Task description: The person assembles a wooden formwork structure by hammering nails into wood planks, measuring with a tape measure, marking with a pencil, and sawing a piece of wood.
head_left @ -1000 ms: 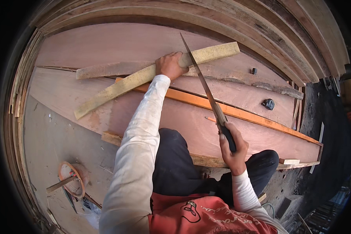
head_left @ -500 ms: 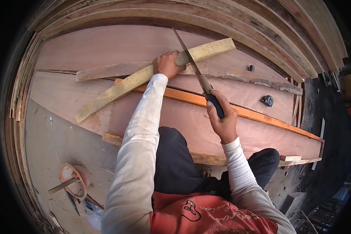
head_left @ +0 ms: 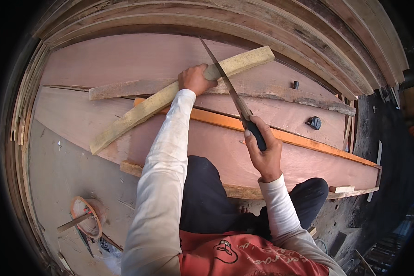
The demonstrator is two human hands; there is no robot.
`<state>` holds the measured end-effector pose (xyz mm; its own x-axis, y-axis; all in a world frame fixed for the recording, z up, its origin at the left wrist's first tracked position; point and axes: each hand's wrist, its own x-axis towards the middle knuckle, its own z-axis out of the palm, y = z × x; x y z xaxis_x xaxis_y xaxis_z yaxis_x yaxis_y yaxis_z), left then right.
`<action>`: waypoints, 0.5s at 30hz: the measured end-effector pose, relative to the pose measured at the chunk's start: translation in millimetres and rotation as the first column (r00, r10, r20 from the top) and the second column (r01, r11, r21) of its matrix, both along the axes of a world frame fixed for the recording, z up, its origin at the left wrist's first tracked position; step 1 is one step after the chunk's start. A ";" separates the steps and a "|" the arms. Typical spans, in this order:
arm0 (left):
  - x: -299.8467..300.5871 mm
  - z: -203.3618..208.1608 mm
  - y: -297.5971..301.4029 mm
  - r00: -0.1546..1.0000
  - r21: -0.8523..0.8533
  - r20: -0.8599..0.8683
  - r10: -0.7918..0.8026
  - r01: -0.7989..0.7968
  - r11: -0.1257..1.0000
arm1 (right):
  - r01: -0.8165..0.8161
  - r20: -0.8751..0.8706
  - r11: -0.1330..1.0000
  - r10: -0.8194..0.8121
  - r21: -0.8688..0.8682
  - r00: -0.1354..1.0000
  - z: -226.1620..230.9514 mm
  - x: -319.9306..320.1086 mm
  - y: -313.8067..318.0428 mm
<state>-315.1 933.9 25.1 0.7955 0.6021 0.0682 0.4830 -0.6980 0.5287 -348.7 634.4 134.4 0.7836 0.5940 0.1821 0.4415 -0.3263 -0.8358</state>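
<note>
My feed shows an orange bucket at near left. I see stacked planks far, a black tape measure right.

Pale beam: partly hidden under your left hand.
Saw handle: partly covered by your right hand.
Shirt: cut off below.

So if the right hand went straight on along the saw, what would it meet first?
In the picture, the orange strip, crossing behind the saw just ahead of the right hand. Height is unclear; the hand might pass over it.
</note>
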 end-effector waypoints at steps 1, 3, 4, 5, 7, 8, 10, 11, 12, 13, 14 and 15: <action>-15.2 -5.6 -6.2 0.999 -0.021 -0.036 0.001 -0.001 1.000 | -0.026 0.000 0.997 0.026 -0.079 1.000 10.5 -22.4 -21.1; -13.7 11.8 4.1 0.998 -0.014 -0.029 0.048 -0.048 0.999 | -0.056 0.103 0.994 0.066 -0.093 0.993 18.2 -60.8 -101.9; -12.0 16.5 9.4 0.998 -0.012 -0.031 0.046 -0.046 0.999 | -0.081 0.133 0.987 0.099 -0.136 0.986 29.3 -72.9 -135.0; -1.8 21.9 2.7 1.000 -0.030 -0.020 0.021 -0.022 0.999 | -0.058 0.151 0.987 0.081 -0.153 0.985 42.9 -79.4 -156.6; -6.2 20.9 2.4 0.998 -0.007 -0.054 -0.015 0.015 1.000 | -0.049 0.095 0.993 0.060 -0.108 0.994 30.8 -64.7 -128.6; -10.9 18.1 1.5 0.998 -0.004 -0.054 -0.015 0.014 1.000 | -0.048 0.067 0.995 0.053 -0.085 0.996 21.4 -50.2 -101.8; -2.4 16.0 -4.7 1.000 0.000 -0.011 -0.020 0.020 1.000 | -0.029 0.056 0.999 0.032 -0.045 0.998 -1.8 1.6 -14.5; 4.6 21.2 -9.5 0.999 0.003 0.032 -0.018 0.017 1.000 | -0.053 0.103 0.995 0.062 -0.087 0.993 -5.7 27.7 14.7; 1.0 19.7 -6.4 1.000 -0.004 0.016 -0.014 0.014 1.000 | -0.035 0.084 0.997 0.040 -0.062 0.996 -5.8 22.8 14.3; -2.8 17.1 -4.0 1.000 -0.017 -0.004 -0.010 0.010 1.000 | -0.017 0.059 0.999 0.020 -0.043 0.998 -1.8 12.5 8.8; -4.5 14.3 -1.1 1.000 -0.032 -0.022 -0.006 0.005 0.999 | 0.001 0.035 1.000 0.000 -0.027 0.999 3.9 -0.2 0.5; -19.5 8.1 -6.0 0.998 -0.039 -0.055 -0.017 0.015 0.999 | -0.028 -0.070 0.997 0.023 -0.073 0.997 17.2 -24.9 -31.4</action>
